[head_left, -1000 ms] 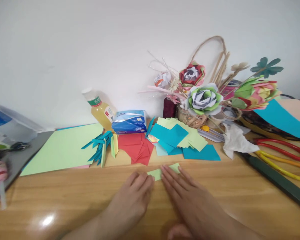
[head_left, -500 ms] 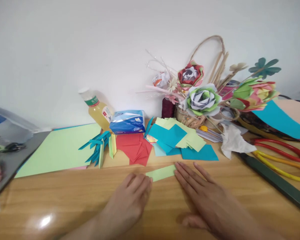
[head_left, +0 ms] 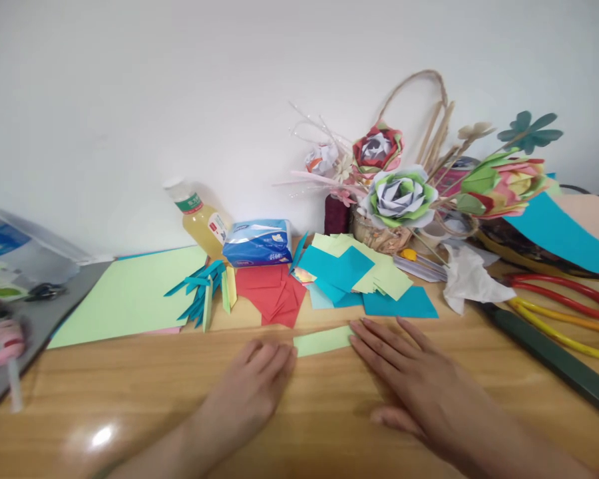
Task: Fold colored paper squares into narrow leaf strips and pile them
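A folded light green paper strip point(head_left: 322, 340) lies flat on the wooden table point(head_left: 130, 392) between my hands. My left hand point(head_left: 252, 389) rests palm down with fingers stretched out, its fingertips just off the strip's left end. My right hand point(head_left: 414, 382) also lies flat and open, fingers spread, its fingertips touching the strip's right end. Neither hand holds anything.
Behind the strip lie red squares point(head_left: 274, 293), teal and green squares point(head_left: 354, 273), folded teal strips point(head_left: 199, 293), a large green sheet point(head_left: 134, 293), a tissue pack point(head_left: 257, 243) and a bottle point(head_left: 199, 216). A basket of paper flowers point(head_left: 399, 199) stands at the back right, a dark green ruler point(head_left: 549, 356) at the right.
My right hand has slid right off the strip, uncovering its full length. My left hand has drawn back slightly from the strip's left end.
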`<act>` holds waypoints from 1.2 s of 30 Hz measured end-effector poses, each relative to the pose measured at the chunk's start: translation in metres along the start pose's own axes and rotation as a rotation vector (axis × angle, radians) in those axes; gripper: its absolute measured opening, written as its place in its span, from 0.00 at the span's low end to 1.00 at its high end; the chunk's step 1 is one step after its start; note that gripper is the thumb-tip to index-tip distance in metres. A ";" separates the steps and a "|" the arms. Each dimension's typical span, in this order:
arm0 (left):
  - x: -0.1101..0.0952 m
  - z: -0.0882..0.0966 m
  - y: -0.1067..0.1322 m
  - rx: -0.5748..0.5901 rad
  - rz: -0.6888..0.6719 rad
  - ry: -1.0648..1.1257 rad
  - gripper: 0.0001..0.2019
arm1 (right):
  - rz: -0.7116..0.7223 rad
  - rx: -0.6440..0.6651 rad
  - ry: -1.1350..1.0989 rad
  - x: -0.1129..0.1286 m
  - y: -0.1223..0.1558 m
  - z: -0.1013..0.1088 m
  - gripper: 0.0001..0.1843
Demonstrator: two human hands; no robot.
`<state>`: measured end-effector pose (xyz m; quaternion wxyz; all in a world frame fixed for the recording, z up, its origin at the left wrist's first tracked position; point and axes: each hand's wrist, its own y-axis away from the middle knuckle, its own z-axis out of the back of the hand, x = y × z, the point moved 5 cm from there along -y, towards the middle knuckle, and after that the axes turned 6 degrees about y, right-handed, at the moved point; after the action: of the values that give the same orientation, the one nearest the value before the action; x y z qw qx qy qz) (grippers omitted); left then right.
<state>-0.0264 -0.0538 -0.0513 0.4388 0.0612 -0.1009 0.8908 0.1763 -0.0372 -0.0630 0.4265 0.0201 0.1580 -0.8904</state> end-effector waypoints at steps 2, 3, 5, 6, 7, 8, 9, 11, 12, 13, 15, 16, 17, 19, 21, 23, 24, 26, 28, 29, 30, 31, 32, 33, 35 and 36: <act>0.005 0.001 0.004 0.015 0.014 0.027 0.13 | 0.004 0.001 -0.032 0.000 0.001 -0.002 0.38; 0.006 0.001 0.003 0.009 0.027 0.038 0.12 | 0.005 0.000 -0.046 0.000 0.001 -0.002 0.38; 0.009 0.003 0.000 -0.060 0.055 0.058 0.09 | -0.017 -0.015 -0.060 0.000 0.003 0.000 0.36; 0.010 0.005 -0.003 -0.120 0.072 0.071 0.10 | -0.045 -0.029 -0.064 0.000 0.004 0.002 0.34; 0.011 0.008 -0.006 -0.193 0.090 0.091 0.12 | -0.085 -0.048 -0.069 -0.001 0.005 0.005 0.29; 0.012 0.012 -0.010 -0.263 0.105 0.121 0.14 | -0.131 -0.070 -0.077 -0.002 0.005 0.007 0.25; 0.013 0.015 -0.015 -0.310 0.133 0.163 0.15 | -0.177 -0.091 -0.089 -0.004 0.006 0.010 0.21; 0.013 0.017 -0.027 -0.308 0.184 0.274 0.13 | -0.247 -0.111 -0.126 -0.008 0.004 0.013 0.17; 0.013 0.015 -0.034 -0.254 0.228 0.319 0.10 | -0.271 -0.107 -0.148 -0.011 0.002 0.013 0.17; 0.012 0.013 -0.041 -0.197 0.265 0.338 0.09 | -0.290 -0.097 -0.171 -0.014 -0.001 0.012 0.16; 0.006 0.007 -0.053 -0.083 0.273 0.330 0.18 | -0.312 -0.074 -0.215 -0.020 -0.007 0.009 0.17; 0.003 0.003 -0.058 -0.053 0.255 0.327 0.19 | -0.317 -0.066 -0.236 -0.023 -0.010 0.007 0.18; 0.001 0.000 -0.061 -0.041 0.236 0.321 0.17 | -0.317 -0.062 -0.258 -0.026 -0.012 0.007 0.19; -0.002 -0.003 -0.062 -0.096 0.194 0.289 0.10 | -0.296 -0.053 -0.312 -0.028 -0.015 0.007 0.22; -0.004 -0.003 -0.060 -0.206 0.145 0.245 0.06 | -0.242 -0.034 -0.387 -0.027 -0.016 0.009 0.26; -0.004 -0.001 -0.056 -0.306 0.090 0.226 0.09 | -0.172 -0.008 -0.463 -0.024 -0.015 0.012 0.27; -0.004 0.001 -0.054 -0.338 0.064 0.232 0.10 | -0.138 0.006 -0.489 -0.022 -0.015 0.013 0.26; -0.004 0.002 -0.053 -0.368 0.013 0.255 0.11 | -0.069 0.022 -0.506 -0.017 -0.014 0.014 0.24; -0.002 0.004 -0.054 -0.383 -0.030 0.278 0.11 | 0.001 0.019 -0.485 -0.013 -0.014 0.013 0.24; -0.002 0.004 -0.055 -0.388 -0.052 0.291 0.11 | 0.035 0.009 -0.464 -0.011 -0.014 0.013 0.24; 0.000 0.003 -0.056 -0.390 -0.074 0.303 0.11 | 0.061 -0.009 -0.432 -0.009 -0.015 0.012 0.23; 0.001 0.002 -0.057 -0.386 -0.093 0.313 0.11 | 0.081 -0.039 -0.388 -0.008 -0.015 0.013 0.22; 0.003 0.000 -0.059 -0.381 -0.109 0.321 0.11 | 0.099 -0.077 -0.337 -0.007 -0.015 0.015 0.19; 0.005 -0.002 -0.060 -0.372 -0.123 0.326 0.12 | 0.114 -0.120 -0.287 -0.005 -0.016 0.017 0.16; 0.009 -0.006 -0.062 -0.369 -0.132 0.325 0.12 | 0.139 -0.195 -0.219 -0.001 -0.017 0.023 0.11; 0.011 -0.007 -0.063 -0.372 -0.128 0.322 0.12 | 0.149 -0.206 -0.212 0.001 -0.018 0.025 0.10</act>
<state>0.0164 -0.0064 -0.0480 0.5086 -0.1571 -0.1876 0.8255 0.1641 -0.0347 -0.0342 0.5056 -0.1063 0.2006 -0.8324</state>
